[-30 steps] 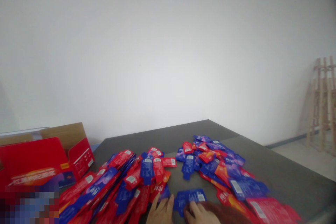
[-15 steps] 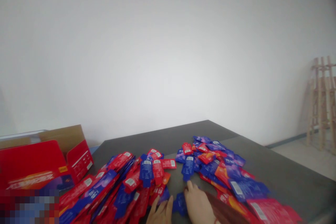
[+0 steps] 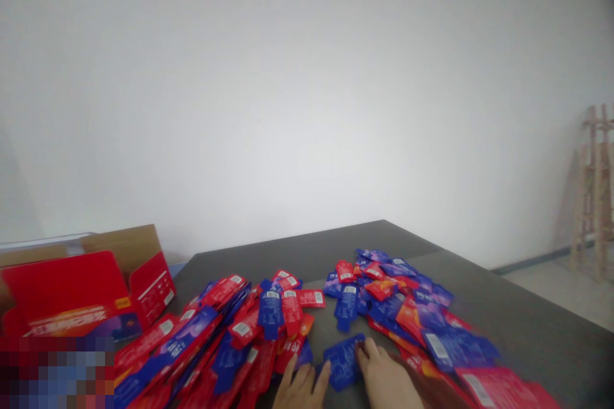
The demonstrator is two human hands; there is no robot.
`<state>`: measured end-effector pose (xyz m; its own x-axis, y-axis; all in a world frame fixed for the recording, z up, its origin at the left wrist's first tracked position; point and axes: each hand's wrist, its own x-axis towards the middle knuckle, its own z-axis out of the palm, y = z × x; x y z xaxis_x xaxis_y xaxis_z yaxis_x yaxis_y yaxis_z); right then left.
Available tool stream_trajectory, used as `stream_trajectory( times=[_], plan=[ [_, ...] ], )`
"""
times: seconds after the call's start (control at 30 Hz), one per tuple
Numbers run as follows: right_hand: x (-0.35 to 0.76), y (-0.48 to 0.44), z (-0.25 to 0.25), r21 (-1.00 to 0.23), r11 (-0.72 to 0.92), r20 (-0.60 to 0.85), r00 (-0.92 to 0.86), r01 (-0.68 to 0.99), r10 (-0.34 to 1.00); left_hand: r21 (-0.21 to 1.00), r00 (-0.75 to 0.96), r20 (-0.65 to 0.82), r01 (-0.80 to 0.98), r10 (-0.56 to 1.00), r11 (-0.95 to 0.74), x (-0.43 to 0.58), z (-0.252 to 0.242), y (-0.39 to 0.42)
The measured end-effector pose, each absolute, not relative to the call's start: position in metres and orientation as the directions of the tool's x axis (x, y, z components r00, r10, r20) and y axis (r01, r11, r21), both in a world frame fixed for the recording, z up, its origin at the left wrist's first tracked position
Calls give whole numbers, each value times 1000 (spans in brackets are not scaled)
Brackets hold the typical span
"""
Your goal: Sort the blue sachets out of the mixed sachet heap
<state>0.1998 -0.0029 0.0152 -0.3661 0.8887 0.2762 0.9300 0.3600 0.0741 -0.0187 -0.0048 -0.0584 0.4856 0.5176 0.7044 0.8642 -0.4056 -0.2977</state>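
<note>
Two heaps of flat red and blue sachets lie on the table, one to the left [image 3: 192, 345] and one to the right [image 3: 407, 313]. At the bottom edge, my left hand [image 3: 302, 386] rests with its fingers apart, next to the left heap. My right hand [image 3: 386, 383] has its fingertips at the right edge of a single blue sachet [image 3: 343, 361]. That sachet lies between my hands, and my left fingertips are close to its lower left corner. I cannot tell whether my right hand grips it.
A dark grey table [image 3: 307, 249] bears the heaps. An open red-and-cardboard carton [image 3: 81, 287] stands at its far left corner. A blurred patch covers the lower left corner. A wooden rack [image 3: 595, 198] leans by the white wall at the right.
The blue sachet has shifted up and to the right between my hands. My right hand has moved a little right, and the view has turned slightly.
</note>
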Motion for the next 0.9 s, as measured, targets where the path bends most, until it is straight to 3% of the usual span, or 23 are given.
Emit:
stream_trajectory(
  times=[0.2, 0.3, 0.47, 0.63, 0.73, 0.9],
  plan=[
    [163, -5, 8, 53, 563, 218, -560, 825, 799, -525, 665, 596, 747, 450, -408, -22, -34, -4],
    [174, -4, 12, 21, 540, 220, -530, 842, 819, -586, 756, 514, 655, 405, -478, -28, -29, 1],
    [196, -3, 40, 30, 327, 138, -328, 944, 934, -528, 790, 473, 609, 391, -592, -30, -38, 11],
    [169, -8, 46, -18, 454, 90, -450, 891, 888, -409, 763, 400, 644, 507, -646, -27, -42, 9],
    [163, -8, 39, -45, 517, 84, -512, 855, 855, -407, 751, 373, 660, 545, -631, -26, -40, 6],
    [193, 7, 31, -57, 378, 179, -363, 924, 915, -452, 765, 405, 643, 501, -618, -26, -44, 7]
  ],
)
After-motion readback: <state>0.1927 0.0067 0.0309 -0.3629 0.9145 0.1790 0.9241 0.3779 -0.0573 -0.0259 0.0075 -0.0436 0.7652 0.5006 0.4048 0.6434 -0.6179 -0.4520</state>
